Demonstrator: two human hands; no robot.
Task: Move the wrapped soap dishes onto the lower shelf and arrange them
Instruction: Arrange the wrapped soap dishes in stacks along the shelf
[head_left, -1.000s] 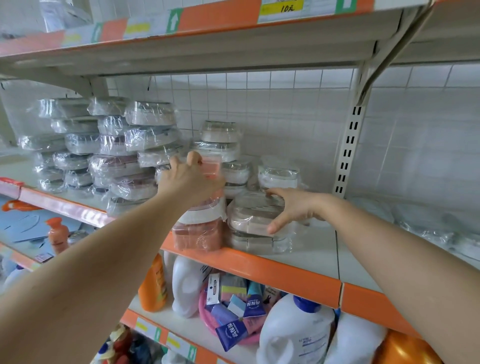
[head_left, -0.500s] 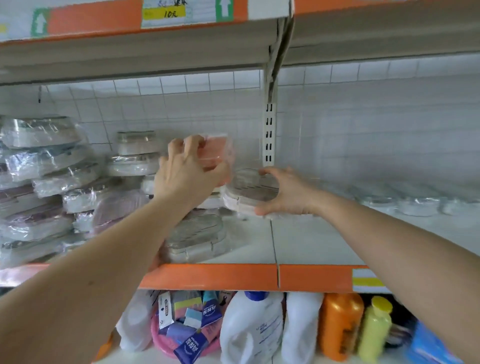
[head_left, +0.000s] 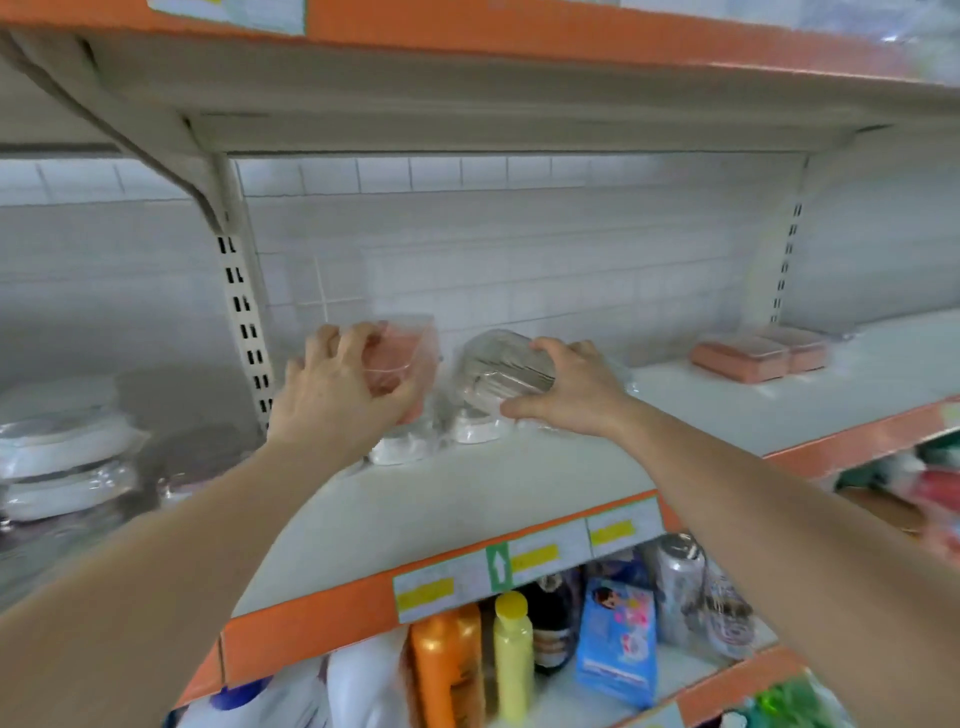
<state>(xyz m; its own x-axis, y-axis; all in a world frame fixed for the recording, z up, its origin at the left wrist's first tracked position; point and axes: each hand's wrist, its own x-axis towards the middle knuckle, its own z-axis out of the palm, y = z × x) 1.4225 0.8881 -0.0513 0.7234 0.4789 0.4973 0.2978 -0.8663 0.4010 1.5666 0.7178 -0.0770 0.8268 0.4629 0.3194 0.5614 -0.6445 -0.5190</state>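
Wrapped soap dishes fill both our hands at the white shelf (head_left: 519, 499): our left hand (head_left: 337, 400) curls round a pink dish (head_left: 402, 351), our right hand (head_left: 566, 392) grips a clear, ribbed one (head_left: 501, 364). Each is held above a white dish, one (head_left: 402, 449) below the left hand and another (head_left: 475, 428) beneath the right, seemingly to stack them in neat columns. More pink dishes (head_left: 756, 353) wait well beyond our right hand.

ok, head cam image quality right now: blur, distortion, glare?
Head view: motion blur smears the stacked dishes at left and the goods at far right; both hands and their wrapped soap dishes stay fairly legible. Wide-angle bends the shelf edge. Lighting is soft, with faint sheen on the wrap.
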